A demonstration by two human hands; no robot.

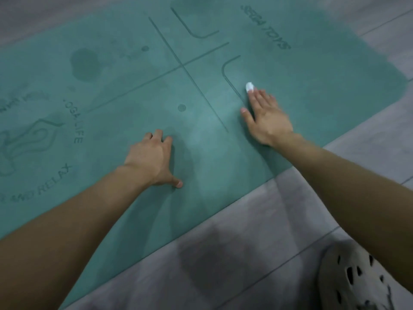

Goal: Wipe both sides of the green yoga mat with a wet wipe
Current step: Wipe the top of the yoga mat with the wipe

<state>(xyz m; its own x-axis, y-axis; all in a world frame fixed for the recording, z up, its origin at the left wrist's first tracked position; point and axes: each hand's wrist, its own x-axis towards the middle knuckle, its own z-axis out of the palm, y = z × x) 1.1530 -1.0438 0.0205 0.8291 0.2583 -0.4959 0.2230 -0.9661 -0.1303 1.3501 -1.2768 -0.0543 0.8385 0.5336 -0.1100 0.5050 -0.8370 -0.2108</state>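
Green yoga mat [312,74] spread flat on a grey floor [223,242], printed side up, with darker patches. Right hand [266,117] laid flat on the mat, fingers straight, pressing a small white wet wipe [249,86] that peeks out past the fingertips. Left hand [154,157] braced on the mat nearby, fingers loosely bent, holding nothing.

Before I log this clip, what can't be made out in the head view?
Head view only:
wet wipe: only a white tip shows; right hand covers the rest.
green yoga mat: underside faces the floor; left frame edge cuts its length and lettering.
perforated shoe: cut by the bottom edge.
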